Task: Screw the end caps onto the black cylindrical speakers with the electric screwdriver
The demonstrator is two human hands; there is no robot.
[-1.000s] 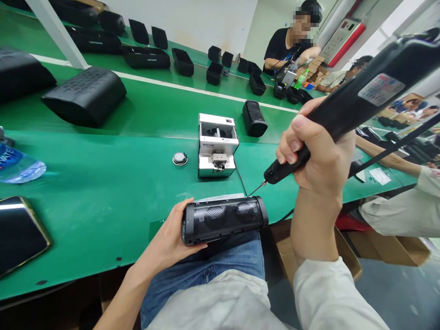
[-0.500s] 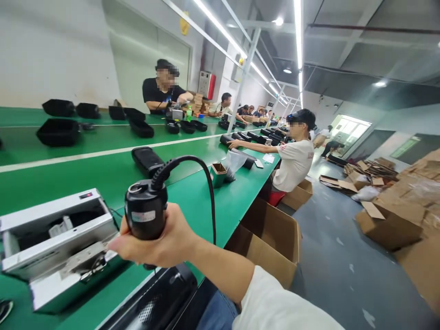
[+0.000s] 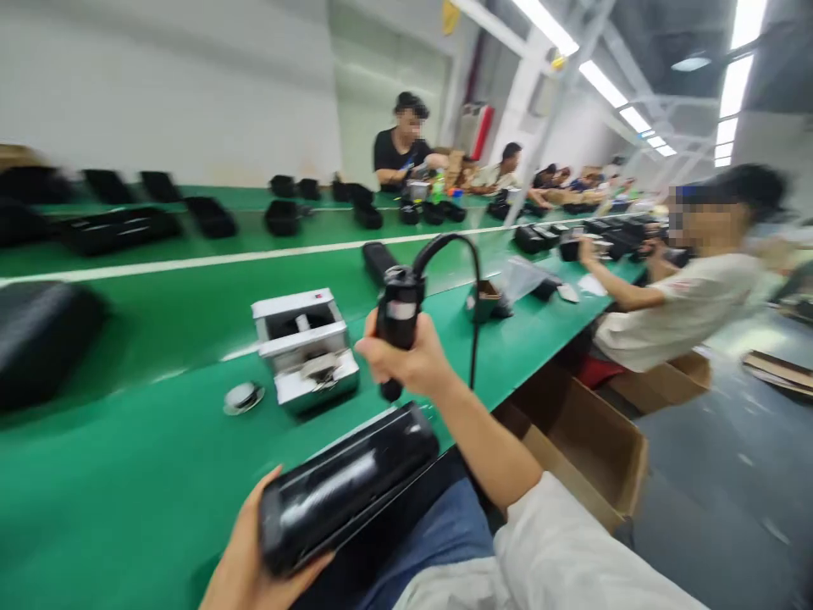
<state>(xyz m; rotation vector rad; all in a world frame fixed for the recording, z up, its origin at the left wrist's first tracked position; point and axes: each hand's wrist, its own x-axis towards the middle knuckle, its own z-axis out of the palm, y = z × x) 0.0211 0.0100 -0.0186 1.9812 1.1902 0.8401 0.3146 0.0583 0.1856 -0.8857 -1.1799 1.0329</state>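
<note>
My left hand point(image 3: 245, 555) grips the left end of a black cylindrical speaker point(image 3: 346, 485) that rests on my lap at the table's near edge. My right hand point(image 3: 410, 360) is closed around a black electric screwdriver point(image 3: 397, 326), held upright over the green table just right of a silver screw feeder box point(image 3: 305, 349). A black cable point(image 3: 467, 288) arches from the top of the screwdriver. The screwdriver's tip is above the speaker's right end, apart from it. The picture is smeared by motion.
A small round speaker driver point(image 3: 241, 396) lies left of the feeder. Black speaker shells point(image 3: 114, 227) line the green table point(image 3: 158, 457). A seated person point(image 3: 673, 288) works at the right; others sit further along. An open cardboard box point(image 3: 584, 457) stands on the floor beside my right leg.
The view has swung back left and down, so the speaker and my left hand show again. My right hand with the screwdriver has drawn back from the feeder toward the speaker.
</note>
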